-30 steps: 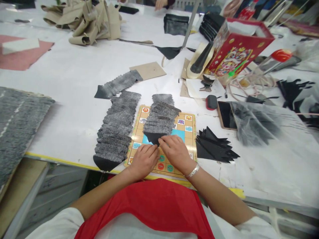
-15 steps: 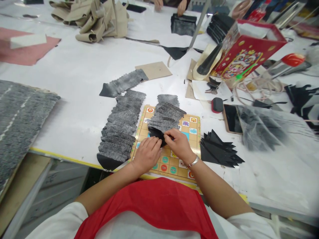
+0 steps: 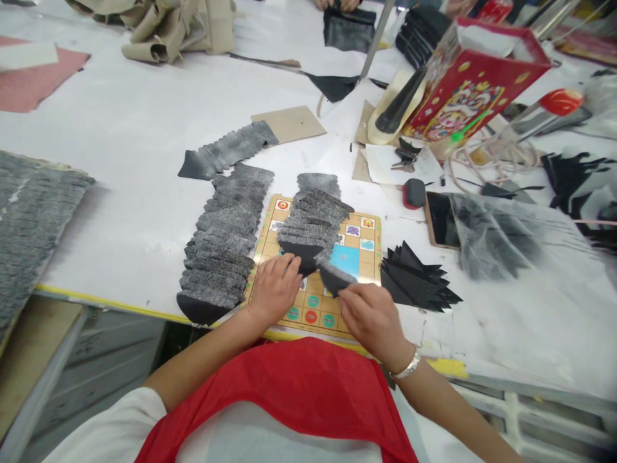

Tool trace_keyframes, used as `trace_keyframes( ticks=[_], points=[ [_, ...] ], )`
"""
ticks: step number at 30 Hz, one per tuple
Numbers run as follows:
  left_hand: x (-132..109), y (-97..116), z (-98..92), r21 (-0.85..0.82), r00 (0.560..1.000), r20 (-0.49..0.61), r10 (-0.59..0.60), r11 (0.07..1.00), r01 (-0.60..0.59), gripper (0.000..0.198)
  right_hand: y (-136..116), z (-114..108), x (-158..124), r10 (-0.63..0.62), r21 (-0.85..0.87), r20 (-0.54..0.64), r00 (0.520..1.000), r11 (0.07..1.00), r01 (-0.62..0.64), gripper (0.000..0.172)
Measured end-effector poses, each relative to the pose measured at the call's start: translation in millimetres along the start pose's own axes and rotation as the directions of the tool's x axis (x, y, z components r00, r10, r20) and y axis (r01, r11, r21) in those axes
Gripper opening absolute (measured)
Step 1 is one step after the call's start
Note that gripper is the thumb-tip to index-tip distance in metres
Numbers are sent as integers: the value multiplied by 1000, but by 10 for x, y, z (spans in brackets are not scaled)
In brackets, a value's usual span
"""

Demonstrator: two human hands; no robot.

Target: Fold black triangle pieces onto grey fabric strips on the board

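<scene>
My right hand (image 3: 371, 318) is closed in a pinch on the near edge of a black leather-like piece (image 3: 337, 281) with a grey fuzzy side, tilted over the game board (image 3: 369, 267). My left hand (image 3: 272, 289) lies palm down at the board's left side, fingers stretched out, fingertips touching another black piece (image 3: 308, 260). That piece is at the near end of an overlapping stack of grey-backed pieces (image 3: 315, 218) on the board. To the left runs a longer overlapping row of such pieces (image 3: 219, 247). A fanned pile of black pieces (image 3: 417, 280) sits right of the board.
A phone (image 3: 441, 218) lies partly under a clear plastic bag (image 3: 501, 238) at right. Behind are a red box (image 3: 482, 83), small scissors (image 3: 405, 157) and a metal pole (image 3: 378, 38). Grey ribbed material (image 3: 38, 218) lies left. Another person's hands (image 3: 337, 5) hold a black item at the back.
My right hand has moved right and toward me, drawing a black piece away from my left hand. My left hand has shifted slightly left. The camera view has also shifted.
</scene>
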State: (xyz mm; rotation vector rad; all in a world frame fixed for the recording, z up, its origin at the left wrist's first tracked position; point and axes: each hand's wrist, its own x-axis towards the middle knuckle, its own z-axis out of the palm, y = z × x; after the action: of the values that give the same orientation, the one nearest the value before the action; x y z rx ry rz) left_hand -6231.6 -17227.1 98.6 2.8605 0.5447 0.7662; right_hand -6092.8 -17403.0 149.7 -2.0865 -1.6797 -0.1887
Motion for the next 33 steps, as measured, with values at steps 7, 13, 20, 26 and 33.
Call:
trace_keyframes(
  ticks=[7,13,20,26,33],
  points=[
    [-332,34,-137,-146,959,-18,284,948,-283,24,-190,175,-109,-1,31,108,994,1000,-2,18],
    [-361,76,-80,-63,939,72,336,941,-332,25,-283,292,275,209,-216,332,920,966,-141,17],
    [-394,29,-56,-41,937,114,331,944,-328,30,-240,359,269,166,-118,357,919,984,-132,12],
    [-395,25,-55,-83,948,114,298,954,-290,30,-103,462,13,-55,72,239,969,997,38,22],
    [-372,-5,-89,-203,960,144,241,956,-210,29,-67,472,-41,-180,-8,221,959,983,186,27]
  ],
)
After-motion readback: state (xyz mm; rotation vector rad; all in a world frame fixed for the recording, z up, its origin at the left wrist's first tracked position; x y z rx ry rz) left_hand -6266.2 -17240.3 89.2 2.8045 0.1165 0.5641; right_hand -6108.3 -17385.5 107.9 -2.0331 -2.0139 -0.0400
